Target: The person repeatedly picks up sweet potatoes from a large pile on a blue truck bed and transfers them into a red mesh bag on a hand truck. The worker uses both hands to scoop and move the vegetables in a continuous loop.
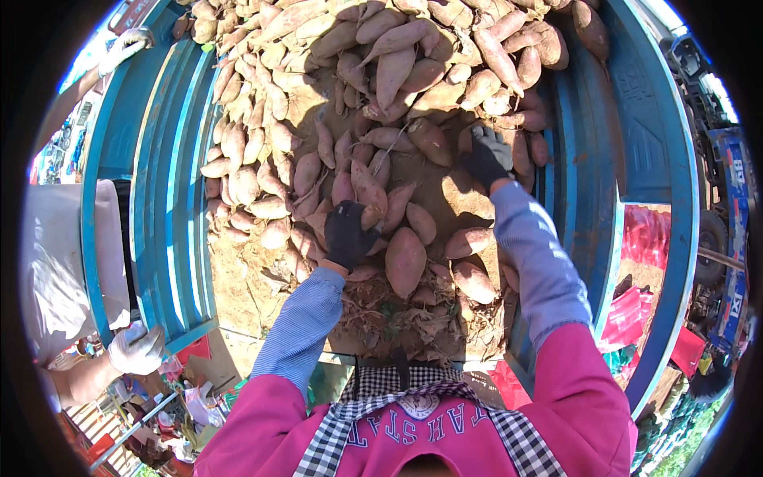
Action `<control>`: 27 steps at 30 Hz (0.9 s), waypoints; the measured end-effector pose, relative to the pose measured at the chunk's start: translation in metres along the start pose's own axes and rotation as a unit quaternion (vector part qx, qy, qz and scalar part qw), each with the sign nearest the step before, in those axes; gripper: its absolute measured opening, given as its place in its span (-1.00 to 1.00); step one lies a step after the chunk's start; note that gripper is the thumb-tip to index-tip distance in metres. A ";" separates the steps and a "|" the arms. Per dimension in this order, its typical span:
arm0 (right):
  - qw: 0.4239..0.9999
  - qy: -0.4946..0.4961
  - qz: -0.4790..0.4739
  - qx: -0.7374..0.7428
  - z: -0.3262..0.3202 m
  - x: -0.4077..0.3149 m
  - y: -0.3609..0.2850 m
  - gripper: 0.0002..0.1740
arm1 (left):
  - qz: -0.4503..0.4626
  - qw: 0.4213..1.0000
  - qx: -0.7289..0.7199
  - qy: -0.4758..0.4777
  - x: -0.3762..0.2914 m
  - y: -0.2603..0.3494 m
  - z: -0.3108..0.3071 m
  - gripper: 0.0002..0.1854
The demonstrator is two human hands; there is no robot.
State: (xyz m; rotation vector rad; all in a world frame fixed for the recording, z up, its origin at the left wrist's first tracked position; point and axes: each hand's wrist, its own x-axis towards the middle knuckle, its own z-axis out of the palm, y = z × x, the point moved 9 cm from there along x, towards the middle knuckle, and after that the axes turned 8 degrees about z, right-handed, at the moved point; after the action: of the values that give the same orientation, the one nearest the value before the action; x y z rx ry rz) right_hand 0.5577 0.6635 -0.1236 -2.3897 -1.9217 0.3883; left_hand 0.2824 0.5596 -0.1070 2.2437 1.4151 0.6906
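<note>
Sweet potatoes point(405, 262) with pinkish, dirt-dusted skin lie heaped on the soil-covered bed of a blue metal truck. My left hand point(350, 235), in a dark glove, is curled at the near part of the heap, its fingertips against a sweet potato point(371, 216); whether it grips that one is unclear. Farther off and to the right, my right hand point(490, 156), in a dark and grey glove, reaches down among sweet potatoes beside the right wall. Its fingers are partly hidden, and a large sweet potato point(430, 142) lies just left of it.
Ribbed blue metal side walls point(173, 179) rise left and right. Dry leaves and roots point(411, 325) litter the near edge. Outside the left wall stands another person, with one white-gloved hand point(138, 349) by the near corner and another point(126, 49) on the rail farther off.
</note>
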 end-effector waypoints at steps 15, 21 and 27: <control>1.000 0.006 0.026 -0.001 -0.016 0.050 0.036 -0.20 | 0.058 0.996 0.073 -0.015 0.006 -0.005 0.014 -0.60; 0.980 0.093 0.153 -0.087 -0.017 0.118 0.057 -0.03 | 0.050 0.996 0.078 -0.016 0.008 -0.002 0.012 -0.59; 0.874 -0.158 -0.030 0.458 0.004 0.076 0.040 -0.56 | 0.034 0.996 0.085 -0.012 0.006 -0.004 0.011 -0.59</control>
State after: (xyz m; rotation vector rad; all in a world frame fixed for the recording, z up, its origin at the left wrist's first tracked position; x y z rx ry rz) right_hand 0.6102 0.7272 -0.1474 -1.6746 -1.3744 1.3822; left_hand 0.2884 0.5660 -0.1169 2.4309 1.4409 0.5828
